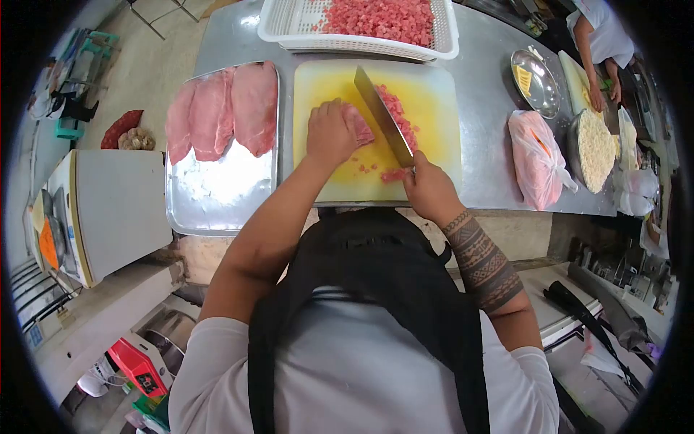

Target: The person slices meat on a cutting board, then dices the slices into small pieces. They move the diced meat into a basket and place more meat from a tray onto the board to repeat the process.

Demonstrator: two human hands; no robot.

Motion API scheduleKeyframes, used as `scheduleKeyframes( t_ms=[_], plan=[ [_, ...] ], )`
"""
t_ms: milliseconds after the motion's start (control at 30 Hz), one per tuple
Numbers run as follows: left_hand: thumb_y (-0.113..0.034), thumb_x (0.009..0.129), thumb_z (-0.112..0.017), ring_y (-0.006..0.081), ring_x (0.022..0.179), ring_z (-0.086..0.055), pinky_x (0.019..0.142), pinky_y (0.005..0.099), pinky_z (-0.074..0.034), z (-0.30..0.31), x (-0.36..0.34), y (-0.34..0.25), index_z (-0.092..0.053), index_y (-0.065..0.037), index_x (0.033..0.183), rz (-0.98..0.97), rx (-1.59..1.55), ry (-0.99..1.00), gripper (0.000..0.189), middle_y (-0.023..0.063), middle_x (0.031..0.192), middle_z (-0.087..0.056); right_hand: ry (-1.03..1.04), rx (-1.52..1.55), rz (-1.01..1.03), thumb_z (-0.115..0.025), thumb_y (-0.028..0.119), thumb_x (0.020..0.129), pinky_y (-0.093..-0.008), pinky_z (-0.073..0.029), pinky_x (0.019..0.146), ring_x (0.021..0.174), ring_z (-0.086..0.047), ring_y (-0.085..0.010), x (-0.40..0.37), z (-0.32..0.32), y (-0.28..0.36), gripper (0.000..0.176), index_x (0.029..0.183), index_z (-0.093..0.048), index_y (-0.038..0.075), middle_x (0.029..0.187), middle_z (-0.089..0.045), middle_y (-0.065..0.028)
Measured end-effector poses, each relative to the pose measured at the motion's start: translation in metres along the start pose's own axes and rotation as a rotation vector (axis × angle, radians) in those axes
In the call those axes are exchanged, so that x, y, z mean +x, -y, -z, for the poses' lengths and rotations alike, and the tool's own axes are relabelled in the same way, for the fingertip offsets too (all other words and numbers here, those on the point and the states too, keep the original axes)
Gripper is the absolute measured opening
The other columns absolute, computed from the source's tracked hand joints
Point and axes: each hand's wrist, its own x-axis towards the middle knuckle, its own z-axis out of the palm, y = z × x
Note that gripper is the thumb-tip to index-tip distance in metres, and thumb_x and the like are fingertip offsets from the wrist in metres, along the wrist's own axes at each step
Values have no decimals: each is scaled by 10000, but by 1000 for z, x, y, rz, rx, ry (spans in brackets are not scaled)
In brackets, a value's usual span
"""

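My right hand [428, 186] grips the handle of a cleaver [384, 117], its broad blade slanting up and left over the cutting board [318, 83]. My left hand [331, 134] is closed over a piece of raw meat [357, 125] and presses it on the board, just left of the blade. Diced meat [396, 108] lies in a strip along the blade's right side. A few small scraps [367, 168] and a larger bit sit nearer the front edge. The far underside of the meat piece is hidden by my fingers.
Behind the board stands a white plastic basket [271, 25] holding diced meat [383, 22]. To the left, a metal tray [217, 195] carries large raw slabs [253, 105]. At right are a metal bowl [547, 90], a tied plastic bag [535, 155] and another person's hands [600, 98].
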Motion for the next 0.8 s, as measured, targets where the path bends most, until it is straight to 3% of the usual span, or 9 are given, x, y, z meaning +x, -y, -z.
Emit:
scheduleKeyframes(
  t_ms=[67, 167, 267, 367, 467, 533, 667, 800],
  plan=[
    [-208, 893, -651, 379, 1076, -611, 921, 528, -501, -8, 11, 13, -637, -51, 1226, -10, 116, 34, 368, 141, 1154, -650, 29, -39, -5, -608, 156, 1006, -593, -525, 740, 825, -677, -501, -7, 15, 11, 235, 1139, -503, -6, 857, -690, -291],
    [-185, 867, -653, 353, 1019, -607, 877, 506, -510, 5, 11, -5, -647, -54, 1237, 2, 287, 128, 393, 123, 1122, -638, 62, -98, 4, -591, 181, 999, -594, -550, 766, 838, -704, -485, -28, 36, 25, 232, 1111, -510, -6, 840, -705, -276],
    [-160, 865, -636, 352, 992, -603, 864, 492, -510, -4, 10, 1, -651, -61, 1231, -9, 259, 87, 380, 121, 1118, -634, 184, -110, -18, -582, 180, 1001, -592, -553, 771, 841, -708, -482, -39, 55, 46, 238, 1116, -512, -16, 848, -708, -275],
    [-152, 867, -620, 353, 992, -597, 851, 499, -507, -7, 10, 1, -648, -50, 1227, 3, 275, 89, 375, 123, 1135, -632, 131, -101, 70, -569, 173, 995, -587, -559, 788, 869, -718, -476, -8, 16, 29, 250, 1138, -523, -26, 893, -720, -275],
    [-191, 859, -694, 379, 1033, -595, 879, 504, -521, -4, 10, -2, -621, -36, 1143, 22, 257, 86, 331, 144, 1114, -627, 58, -78, 104, -561, 138, 977, -596, -547, 773, 845, -699, -500, 47, -16, 38, 287, 1196, -513, -40, 876, -707, -291],
    [-235, 833, -756, 378, 1038, -589, 878, 505, -517, -5, 11, -2, -613, -32, 1144, 28, 272, 79, 398, 146, 1122, -621, 26, -97, 115, -554, 136, 977, -597, -548, 781, 849, -701, -494, 73, -20, 44, 280, 1191, -517, -39, 885, -713, -285],
    [-318, 754, -867, 382, 1032, -579, 878, 503, -508, -13, 9, 6, -599, -24, 1141, 34, 277, 67, 555, 154, 1129, -605, 22, -71, 123, -570, 130, 970, -604, -544, 784, 848, -702, -493, 53, 8, 43, 258, 1155, -510, -39, 883, -711, -287],
    [-332, 767, -851, 385, 1024, -579, 884, 503, -497, -2, 10, 0, -600, -17, 1135, 38, 181, 85, 546, 163, 1126, -603, 163, -92, 10, -588, 125, 962, -603, -543, 780, 846, -699, -500, -11, 41, 61, 272, 1150, -501, -51, 907, -706, -303]
  ],
)
